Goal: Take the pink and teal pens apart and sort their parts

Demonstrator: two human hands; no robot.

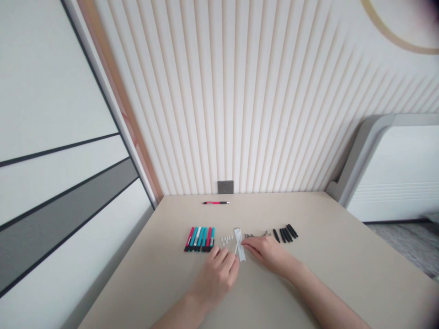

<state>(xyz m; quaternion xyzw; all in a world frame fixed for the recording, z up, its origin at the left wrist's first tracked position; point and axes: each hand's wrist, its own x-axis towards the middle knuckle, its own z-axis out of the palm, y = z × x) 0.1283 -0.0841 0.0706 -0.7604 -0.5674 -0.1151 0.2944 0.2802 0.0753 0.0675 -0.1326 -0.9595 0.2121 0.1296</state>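
My left hand [221, 269] is closed on a thin white pen refill [236, 247], which sticks up from between thumb and fingers. Just behind it lie several white refills [239, 233] side by side on the table. My right hand [269, 252] is at their right, its fingertips pressed together near the upper end of the held refill; anything in that pinch is too small to make out. Left of the refills are several small white parts [226, 239]. Small metal-looking parts [249, 236] lie behind my right hand, partly hidden by it.
Several red, teal and white pen barrels [199, 238] lie in a row at the left. Several black pen pieces [286, 233] lie at the right. A red and black pen [216, 202] rests near the table's back edge, below a wall socket [225, 187].
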